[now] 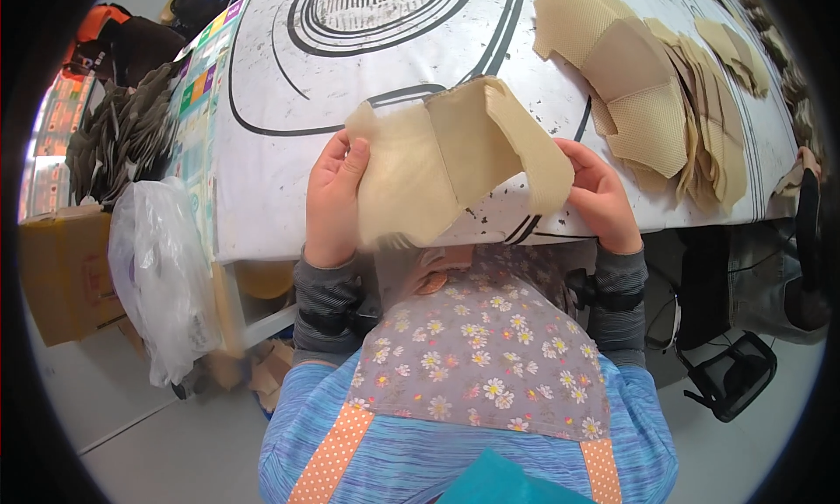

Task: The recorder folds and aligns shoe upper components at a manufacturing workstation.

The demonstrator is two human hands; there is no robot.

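Note:
Between my two hands hangs a beige fabric piece [407, 171], sewn from panels with a seam down its middle. Its right part folds over into a raised flap. At its left edge my left hand [337, 189] is closed, thumb on top and fingers behind the cloth. My right hand [602, 196] pinches the flap's right edge between thumb and fingers. The piece is held over the table's near edge, and its lower left corner is blurred. To the right on the table lies a stack of similar beige fabric pieces [626, 75], fanned out in layers.
The white table [280, 180] has black printed lines. A smaller beige pile [735, 53] sits at far right. On the left are a heap of dark cut pieces [122, 136], a cardboard box [70, 276] and a clear plastic bag [166, 276]. At right, part of another person's arm [807, 211] shows.

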